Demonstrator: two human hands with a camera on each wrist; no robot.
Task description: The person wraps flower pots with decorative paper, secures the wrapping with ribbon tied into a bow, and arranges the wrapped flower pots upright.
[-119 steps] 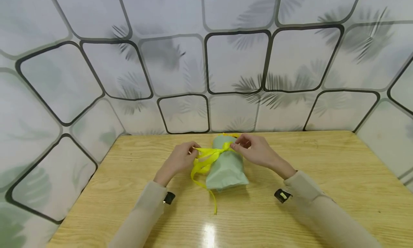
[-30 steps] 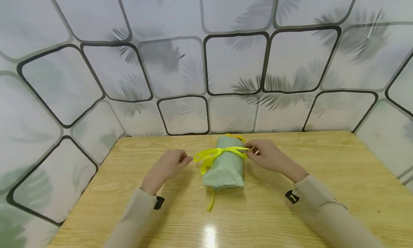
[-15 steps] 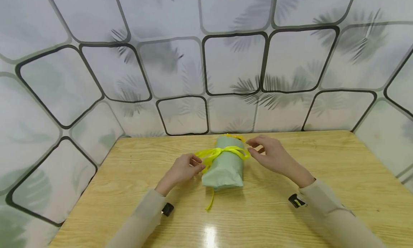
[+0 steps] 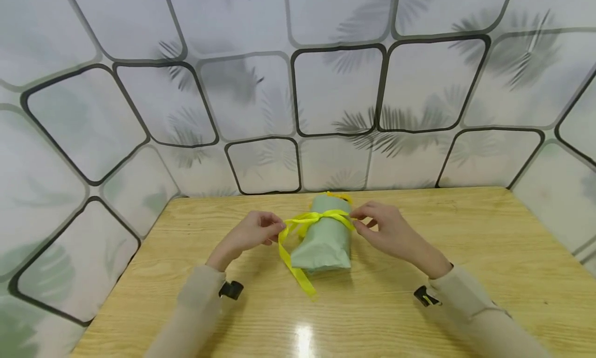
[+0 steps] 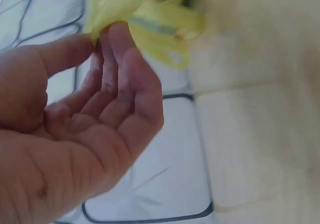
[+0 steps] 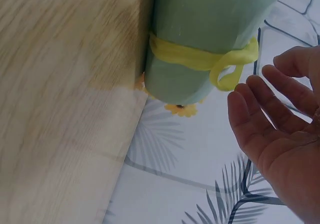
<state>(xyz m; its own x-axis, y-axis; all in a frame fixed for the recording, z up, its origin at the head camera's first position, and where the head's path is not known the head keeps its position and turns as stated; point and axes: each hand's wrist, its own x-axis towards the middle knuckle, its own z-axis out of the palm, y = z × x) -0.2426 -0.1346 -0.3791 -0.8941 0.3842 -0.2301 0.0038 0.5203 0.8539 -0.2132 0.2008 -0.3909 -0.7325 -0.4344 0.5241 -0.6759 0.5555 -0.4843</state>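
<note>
A bundle wrapped in pale green paper lies on the table in the head view, a yellow ribbon tied in a bow around it. Between thumb and index finger my left hand pinches the ribbon left of the bundle; the left wrist view shows the pinched ribbon close up. One long ribbon tail hangs from there toward the table. My right hand is by the bow's right loop, fingers loosely bent and the thumb apart from them. Yellow flowers peek out at the bundle's far end.
The wooden table runs back to a pale curtain with dark outlines and leaf prints, which also rises on both sides. A small black camera sits at the left wrist, another black camera at the right.
The right hand has let go of the ribbon it pinched a second ago and stays by the right loop. The left hand, apart from the ribbon then, now pinches it and has drawn it leftward.
</note>
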